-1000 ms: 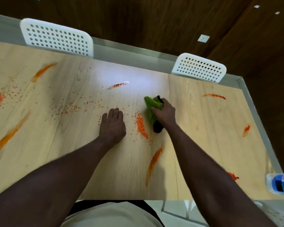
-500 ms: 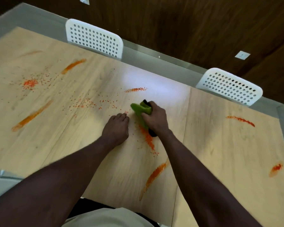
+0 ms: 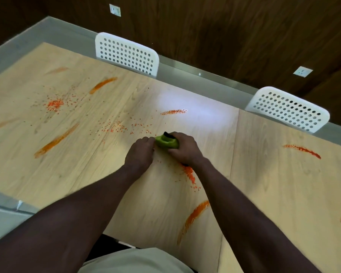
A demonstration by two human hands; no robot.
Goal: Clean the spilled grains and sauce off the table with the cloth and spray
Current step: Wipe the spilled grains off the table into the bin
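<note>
Frame centre: I log right hand [image 3: 185,151], fingers wrapped round green cloth [image 3: 165,143]; left hand [image 3: 140,153] curled beside (grip unclear).

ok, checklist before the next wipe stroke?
1. Grip: right hand holds cloth: ok.
2. Path: left hand clear of cloth: not ok, fingertips meet it.
3. Grains: grain line by the right wrist gathered: not ok, loose on the table.
4. Sauce: near sauce streak wiped: not ok.
5. Reach: spray at hand: cannot tell, not in view.
</note>
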